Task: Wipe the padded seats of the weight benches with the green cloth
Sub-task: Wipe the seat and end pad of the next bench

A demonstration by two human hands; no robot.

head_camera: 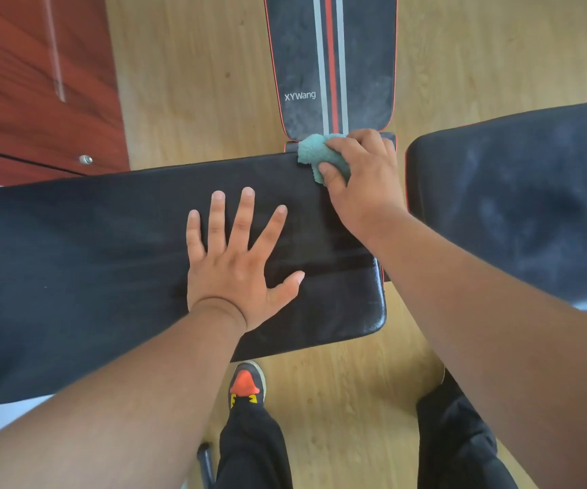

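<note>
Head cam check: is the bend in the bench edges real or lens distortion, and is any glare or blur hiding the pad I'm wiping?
Head view: wide-angle bowing curves the near bench pad edges, so likely lens; soft, even daylight; mild sheen at the pad's right end, nothing washed out; the green cloth in the right hand and the flat left hand are sharp; dusty haze shows on the right bench pad.

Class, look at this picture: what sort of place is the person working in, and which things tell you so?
Probably a small gym or home workout room: a black padded bench, a striped bench pad marked XYWang, and a third pad stand together on wooden flooring.
</note>
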